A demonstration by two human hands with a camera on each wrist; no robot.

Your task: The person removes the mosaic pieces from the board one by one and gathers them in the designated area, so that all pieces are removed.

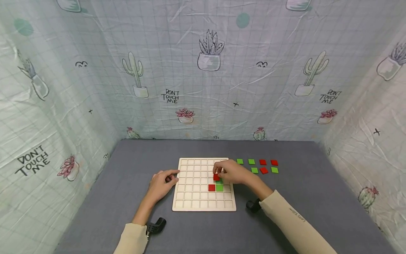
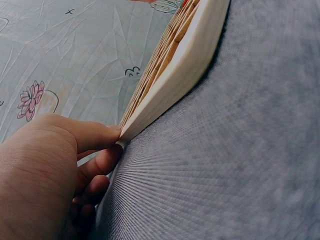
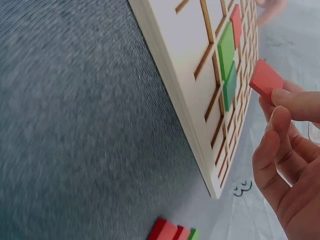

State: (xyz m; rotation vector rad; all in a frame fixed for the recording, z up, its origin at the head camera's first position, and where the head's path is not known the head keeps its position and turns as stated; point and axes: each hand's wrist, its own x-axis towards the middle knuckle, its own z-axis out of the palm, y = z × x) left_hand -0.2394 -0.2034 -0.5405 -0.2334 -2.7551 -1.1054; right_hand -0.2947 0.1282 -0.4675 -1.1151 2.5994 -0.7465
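Observation:
A pale wooden grid board (image 1: 190,204) lies flat on the grey table. My right hand (image 1: 222,173) hovers over its right half and pinches a red tile (image 1: 216,177) between thumb and fingertip; the right wrist view shows that tile (image 3: 266,80) held just off the board (image 3: 175,75). A red tile (image 1: 211,187) and a green tile (image 1: 219,187) sit in cells below it, and another green tile (image 3: 230,85) lies beside them. My left hand (image 1: 171,178) rests on the table, its loosely curled fingers (image 2: 97,136) touching the board's left edge (image 2: 172,75).
Several loose green and red tiles (image 1: 263,165) lie in two rows on the grey table (image 1: 301,197) to the right of the board. Cactus-print cloth walls (image 1: 203,88) close in the back and both sides. Black wrist-camera mounts (image 1: 253,205) sit by each sleeve.

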